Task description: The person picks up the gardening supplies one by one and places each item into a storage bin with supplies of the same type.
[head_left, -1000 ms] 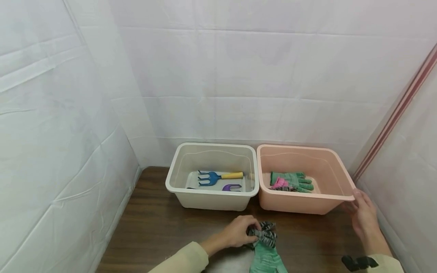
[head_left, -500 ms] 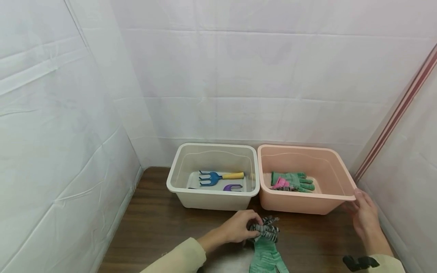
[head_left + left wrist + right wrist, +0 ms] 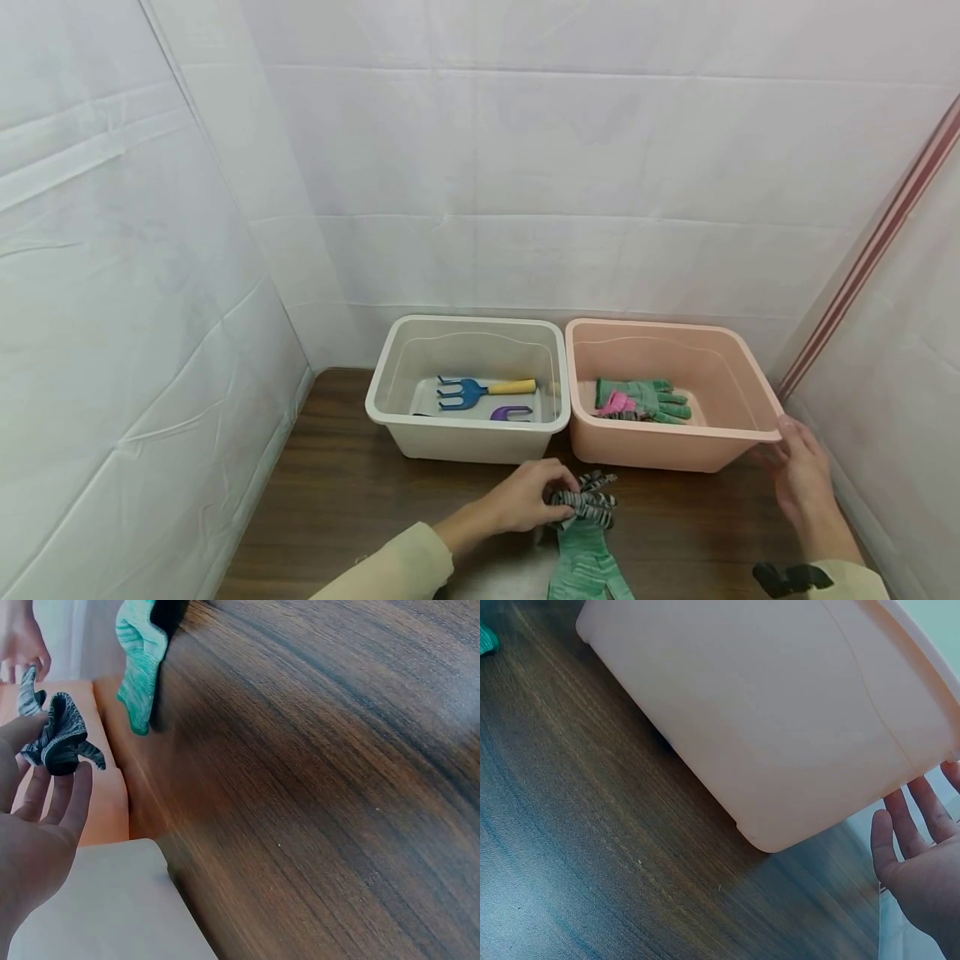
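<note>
My left hand (image 3: 528,497) pinches a black-and-white striped knit glove (image 3: 588,506) between thumb and fingertips, in front of the two bins. In the left wrist view the same bunched glove (image 3: 64,739) shows, its loose fingers sticking out. A green glove (image 3: 583,560) lies just nearer to me, partly overlapped by the striped one in the head view. My right hand (image 3: 804,479) grips the near right corner of the pink bin (image 3: 675,446). The right wrist view shows its fingers (image 3: 901,829) against the bin's outer wall below the rim; the thumb is hidden there.
Left of the pink bin stands a white bin (image 3: 465,437) with a blue hand fork (image 3: 467,392), yellow-handled, and a purple tool (image 3: 512,412). Inside the pink bin lie a green glove (image 3: 652,398) and a pink-and-striped piece (image 3: 618,404). White sheets (image 3: 480,167) wall the wooden table (image 3: 337,483).
My left hand has shifted slightly up and to the right with the striped glove, whose loose fingers spread a little more. The right hand stays at the bin's corner.
</note>
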Tool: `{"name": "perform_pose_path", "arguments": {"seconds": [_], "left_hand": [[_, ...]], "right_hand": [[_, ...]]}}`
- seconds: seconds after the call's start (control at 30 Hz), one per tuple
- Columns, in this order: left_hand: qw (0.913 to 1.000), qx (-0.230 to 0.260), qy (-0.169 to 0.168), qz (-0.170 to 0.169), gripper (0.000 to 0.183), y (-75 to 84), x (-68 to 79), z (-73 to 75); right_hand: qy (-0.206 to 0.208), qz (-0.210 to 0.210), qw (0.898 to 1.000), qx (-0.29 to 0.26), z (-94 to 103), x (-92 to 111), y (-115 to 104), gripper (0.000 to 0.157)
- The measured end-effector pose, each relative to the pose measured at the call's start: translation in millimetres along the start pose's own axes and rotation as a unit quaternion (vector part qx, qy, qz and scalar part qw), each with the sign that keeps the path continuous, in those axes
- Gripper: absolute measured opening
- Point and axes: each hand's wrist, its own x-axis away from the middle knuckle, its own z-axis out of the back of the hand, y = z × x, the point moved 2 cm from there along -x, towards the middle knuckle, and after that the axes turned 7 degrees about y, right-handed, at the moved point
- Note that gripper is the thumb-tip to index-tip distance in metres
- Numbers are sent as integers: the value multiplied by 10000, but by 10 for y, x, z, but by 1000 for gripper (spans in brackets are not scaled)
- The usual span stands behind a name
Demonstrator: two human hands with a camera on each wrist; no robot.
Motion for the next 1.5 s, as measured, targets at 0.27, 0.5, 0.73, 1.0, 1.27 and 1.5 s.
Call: {"name": "perform_pose_path", "arguments": {"seconds": [0.27,0.5,0.73,1.0,1.27,1.5], "left_hand": [[9999,93,-15,41,21,-3,-20,5],[9999,76,76,-67,21,-14,-26,8],[9998,124,19,-179,20,31,-70,35],[9997,163,-2,-199,19,123,-128,112],[9992,47,119,-376,21,239,-182,170],[9987,141,192,-449,20,311,-232,193]], "right_hand": [[-23,22,9999,-122,-8,8,-24,33],[-209,125,9993,-266,21,1,-11,27],[50,-13,10000,50,9,9,17,37],[105,-82,9998,140,-2,2,6,44],[110,-154,9996,192,0,0,1,47],[91,-114,9997,211,-4,12,-4,46]]}}
